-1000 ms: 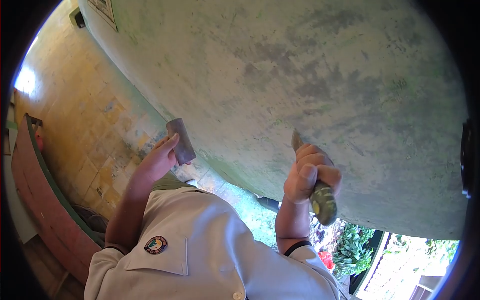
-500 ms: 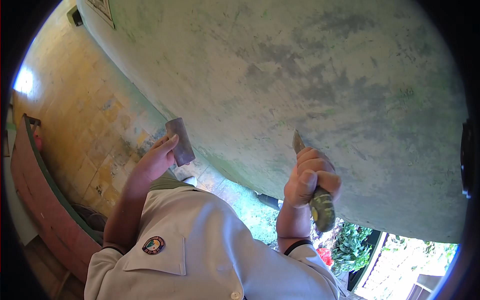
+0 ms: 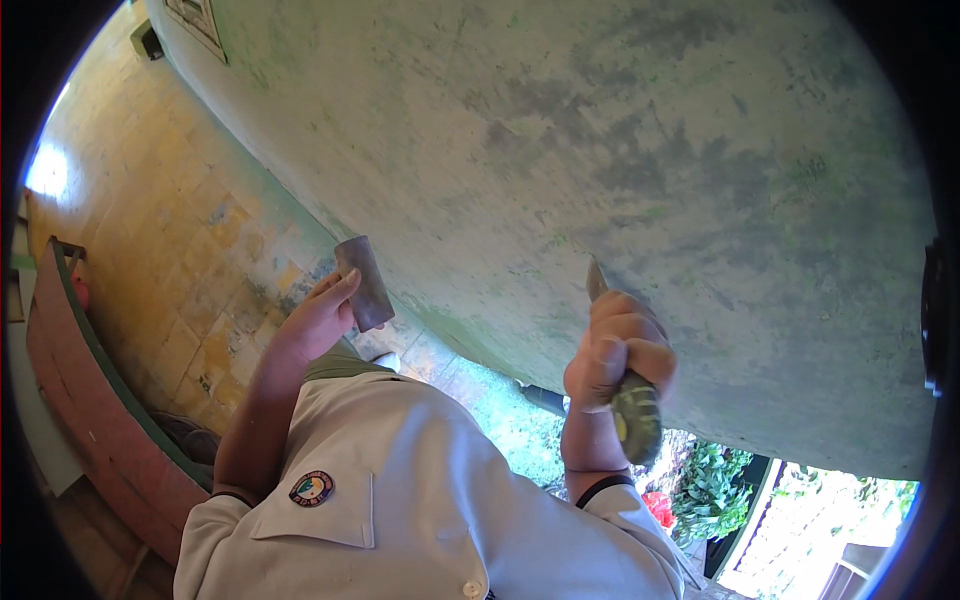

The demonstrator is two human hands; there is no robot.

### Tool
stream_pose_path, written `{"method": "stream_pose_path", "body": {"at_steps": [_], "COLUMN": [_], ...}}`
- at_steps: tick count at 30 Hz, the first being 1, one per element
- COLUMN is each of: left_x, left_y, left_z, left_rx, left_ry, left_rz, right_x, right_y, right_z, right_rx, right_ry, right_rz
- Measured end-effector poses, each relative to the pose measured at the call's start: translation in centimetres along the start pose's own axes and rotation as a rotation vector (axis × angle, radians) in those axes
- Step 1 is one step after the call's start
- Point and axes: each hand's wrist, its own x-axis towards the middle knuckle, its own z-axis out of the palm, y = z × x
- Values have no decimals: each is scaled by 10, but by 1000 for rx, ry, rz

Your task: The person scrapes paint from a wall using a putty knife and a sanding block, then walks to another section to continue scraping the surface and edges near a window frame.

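Note:
A flat, brown rectangular block (image 3: pixel 367 285) is held upright in my left hand (image 3: pixel 325 312), thumb across its near face. My right hand (image 3: pixel 620 348) is wrapped round the dark green, yellow-marked handle (image 3: pixel 637 418) of a scraper. Its pointed metal blade (image 3: pixel 596 279) sticks out above my fist, with the tip at or close to the patchy green-grey wall (image 3: pixel 560 180); whether it touches is unclear. The block is beside the wall's lower edge.
A long reddish board with a green edge (image 3: pixel 110 400) stands on the left over the yellow tiled floor (image 3: pixel 170 220). Leafy plants (image 3: pixel 712 490) and a red flower (image 3: pixel 658 508) show at the lower right. A framed panel (image 3: pixel 197 25) is at the upper left.
My right hand and the scraper have shifted slightly to the left. My left hand holds the block almost as before, and the whole view has moved a little.

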Motion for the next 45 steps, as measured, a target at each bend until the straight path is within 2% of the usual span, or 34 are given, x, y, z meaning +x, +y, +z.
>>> {"method": "stream_pose_path", "body": {"at_steps": [2,4,6,8,9,14,16,17,21,24,26,29,33,36,38,40,42,44,45], "left_x": [0,0,0,2,3,2,1,2,2,2,3,1,0,0,0,2,5,1,1], "left_y": [2,4,1,-1,-1,2,1,1,2,-1,-1,4,4,7,7,1,3,7,6], "left_z": [3,-1,-3,0,2,-1,2,3,2,0,-2,3,9,10,9,4,5,11,12], "left_rx": [11,10,2,-22,-21,16,12,5,12,-8,12,-65,-57,-54,-50,-18,14,1,2], "left_ry": [-33,-70,-103,73,69,-86,-38,7,-89,7,-48,-63,0,-19,-22,-11,1,-40,-37], "left_rz": [9,11,4,10,10,2,0,6,23,14,22,-9,6,1,3,2,18,-14,-17], "right_x": [4,5,3,1,3,0,0,3,2,-4,1,-2,-1,-3,-8,-7,-9,-7,-3], "right_y": [-5,-18,-16,0,-4,-14,-2,-4,-6,4,-6,-11,4,-13,-2,12,-1,-14,-11], "right_z": [-4,-15,-12,-2,-3,-14,-4,-4,-7,-1,-3,-12,-1,-14,-11,-2,-11,-18,-20], "right_rx": [13,114,128,12,4,139,33,15,140,53,27,152,109,210,194,162,86,209,96], "right_ry": [-35,-164,-166,-15,-75,-175,-63,-105,-92,-28,-43,-83,3,-59,-58,43,-13,-128,-172], "right_rz": [-21,-83,-82,-18,-3,-64,-6,-27,-94,19,-6,-117,-108,-123,-118,31,-40,-155,-148]}}
